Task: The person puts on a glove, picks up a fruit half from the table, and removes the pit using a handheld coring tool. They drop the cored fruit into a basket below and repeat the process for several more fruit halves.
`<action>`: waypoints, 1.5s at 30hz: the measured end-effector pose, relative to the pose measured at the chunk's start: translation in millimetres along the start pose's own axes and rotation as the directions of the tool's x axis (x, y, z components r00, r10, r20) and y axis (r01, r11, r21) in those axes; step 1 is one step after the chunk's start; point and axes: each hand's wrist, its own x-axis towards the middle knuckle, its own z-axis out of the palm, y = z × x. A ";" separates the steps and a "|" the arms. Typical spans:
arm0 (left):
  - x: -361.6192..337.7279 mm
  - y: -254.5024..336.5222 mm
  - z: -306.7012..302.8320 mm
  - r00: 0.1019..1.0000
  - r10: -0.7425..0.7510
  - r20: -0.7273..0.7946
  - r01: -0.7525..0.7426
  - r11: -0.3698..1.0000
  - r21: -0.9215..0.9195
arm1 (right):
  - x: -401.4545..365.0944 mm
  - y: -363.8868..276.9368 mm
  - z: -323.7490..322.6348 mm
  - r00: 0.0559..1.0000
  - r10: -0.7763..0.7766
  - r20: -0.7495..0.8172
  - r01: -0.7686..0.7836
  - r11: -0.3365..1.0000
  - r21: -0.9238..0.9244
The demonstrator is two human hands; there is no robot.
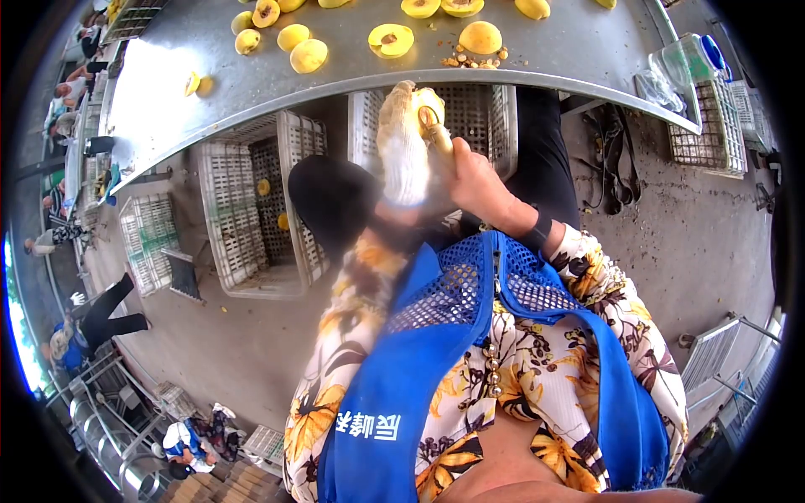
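Note:
My left hand [404,159], in a whitish knitted glove with stained fingertips, is closed around a cut yellow fruit [428,102] just below the table's front edge. A brown pit area shows in the fruit's cut face. My bare right hand [486,186], with a dark band at the wrist, grips a tool with a light handle [439,138], its tip against the fruit. On the metal table [335,88] above lie a halved fruit [391,40] and a whole one [481,38] beside small brown pits [470,61].
Under the table stand white plastic crates [239,214], one holding two yellow fruits. More fruits [293,37] lie at the table's back left. A clear container with a blue lid [713,52] is at the right. Several people are at the far left.

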 end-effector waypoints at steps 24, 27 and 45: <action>25.6 27.1 -10.3 0.845 -0.509 0.165 0.524 0.728 -0.441 | 7.0 -11.3 -3.4 0.855 0.231 0.464 -0.456 0.762 0.460; 27.2 37.8 -15.6 0.777 -0.554 0.298 0.623 0.607 -0.494 | 5.3 -7.2 -3.2 0.830 0.194 0.522 -0.492 0.697 0.522; 36.0 42.2 -17.6 0.930 -0.247 0.273 0.325 0.899 -0.293 | 6.4 -8.5 -8.8 0.675 0.045 0.736 -0.697 0.364 0.617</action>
